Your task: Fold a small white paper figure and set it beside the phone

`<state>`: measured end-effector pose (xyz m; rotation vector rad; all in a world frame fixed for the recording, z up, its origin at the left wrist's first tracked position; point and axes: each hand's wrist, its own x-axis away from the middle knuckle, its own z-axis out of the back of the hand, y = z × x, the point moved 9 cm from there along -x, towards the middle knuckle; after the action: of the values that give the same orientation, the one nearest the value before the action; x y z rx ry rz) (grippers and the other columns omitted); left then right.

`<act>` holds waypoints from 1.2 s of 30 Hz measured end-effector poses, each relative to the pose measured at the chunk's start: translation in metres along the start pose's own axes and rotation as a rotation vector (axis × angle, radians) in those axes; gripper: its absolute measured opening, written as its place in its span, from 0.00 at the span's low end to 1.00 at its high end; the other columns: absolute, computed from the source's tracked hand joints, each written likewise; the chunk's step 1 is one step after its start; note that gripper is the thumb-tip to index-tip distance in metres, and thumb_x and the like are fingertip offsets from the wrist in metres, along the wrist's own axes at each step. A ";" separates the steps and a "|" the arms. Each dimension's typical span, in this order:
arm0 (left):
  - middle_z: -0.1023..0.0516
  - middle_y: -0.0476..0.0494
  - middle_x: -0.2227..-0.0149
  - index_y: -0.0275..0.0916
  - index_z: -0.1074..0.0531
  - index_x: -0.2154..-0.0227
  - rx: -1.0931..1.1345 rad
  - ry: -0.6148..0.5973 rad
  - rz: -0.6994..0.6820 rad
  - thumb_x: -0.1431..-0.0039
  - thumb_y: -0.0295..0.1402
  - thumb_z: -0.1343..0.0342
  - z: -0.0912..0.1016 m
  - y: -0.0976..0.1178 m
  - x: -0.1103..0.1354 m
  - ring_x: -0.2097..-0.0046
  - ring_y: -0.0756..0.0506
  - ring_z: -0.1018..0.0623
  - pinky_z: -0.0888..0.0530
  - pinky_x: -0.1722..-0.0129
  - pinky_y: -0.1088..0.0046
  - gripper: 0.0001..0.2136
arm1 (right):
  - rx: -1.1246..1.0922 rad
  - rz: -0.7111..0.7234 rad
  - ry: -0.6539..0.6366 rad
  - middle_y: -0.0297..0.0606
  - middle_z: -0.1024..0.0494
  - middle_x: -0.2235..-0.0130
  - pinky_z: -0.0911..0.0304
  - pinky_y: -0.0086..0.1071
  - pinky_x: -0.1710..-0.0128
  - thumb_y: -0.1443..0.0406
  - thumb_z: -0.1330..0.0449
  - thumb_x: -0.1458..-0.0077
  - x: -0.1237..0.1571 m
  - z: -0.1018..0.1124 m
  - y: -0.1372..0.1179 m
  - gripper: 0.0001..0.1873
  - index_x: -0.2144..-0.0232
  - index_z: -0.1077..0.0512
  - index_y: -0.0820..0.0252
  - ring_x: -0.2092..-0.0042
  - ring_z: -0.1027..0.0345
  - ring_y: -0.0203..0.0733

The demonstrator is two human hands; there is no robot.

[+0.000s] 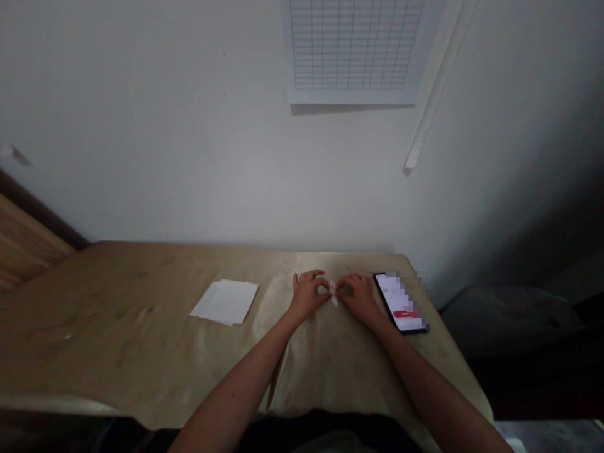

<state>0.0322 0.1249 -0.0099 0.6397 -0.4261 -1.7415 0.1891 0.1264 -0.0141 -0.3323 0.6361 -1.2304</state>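
Note:
Both hands rest near the far edge of a table (117,333) covered in tan paper. My left hand (309,294) and my right hand (357,294) meet over a small piece of white paper (333,292), each pinching one side of it with curled fingers. The paper is tiny and its shape is hard to make out. Both forearms reach in from the near edge.
A small stack of white paper sheets (226,301) lies to the left of the hands. A phone (401,302) with a lit screen lies just right of my right hand. A white wall stands behind the table, with a printed grid sheet (353,47) pinned up.

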 end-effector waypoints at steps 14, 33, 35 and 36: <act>0.28 0.49 0.40 0.50 0.19 0.68 -0.038 0.028 -0.087 0.45 0.34 0.34 0.002 0.007 0.003 0.38 0.39 0.34 0.55 0.35 0.41 0.02 | -0.088 0.193 -0.060 0.35 0.18 0.55 0.65 0.61 0.34 0.66 0.39 0.44 -0.002 0.006 -0.015 0.07 0.68 0.21 0.50 0.40 0.36 0.50; 0.29 0.49 0.40 0.53 0.18 0.67 -0.143 0.009 -0.243 0.47 0.34 0.32 0.006 0.017 0.008 0.37 0.38 0.36 0.64 0.34 0.36 0.05 | 0.087 0.345 -0.139 0.32 0.17 0.55 0.78 0.70 0.35 0.67 0.38 0.43 0.002 0.006 -0.027 0.08 0.62 0.21 0.48 0.33 0.44 0.52; 0.29 0.48 0.40 0.53 0.18 0.67 -0.160 0.009 -0.254 0.47 0.33 0.32 0.006 0.020 0.009 0.37 0.38 0.36 0.64 0.34 0.36 0.06 | 0.092 0.351 -0.131 0.32 0.17 0.54 0.78 0.70 0.35 0.67 0.38 0.42 0.002 0.007 -0.027 0.09 0.61 0.22 0.47 0.33 0.44 0.52; 0.29 0.48 0.41 0.53 0.18 0.66 -0.168 0.008 -0.256 0.47 0.33 0.32 0.007 0.022 0.009 0.37 0.38 0.36 0.64 0.34 0.35 0.06 | 0.094 0.354 -0.126 0.32 0.17 0.54 0.78 0.70 0.35 0.67 0.39 0.42 0.003 0.007 -0.027 0.10 0.61 0.22 0.47 0.33 0.44 0.52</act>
<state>0.0432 0.1104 0.0066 0.5999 -0.1946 -1.9924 0.1732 0.1148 0.0057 -0.2058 0.5017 -0.8891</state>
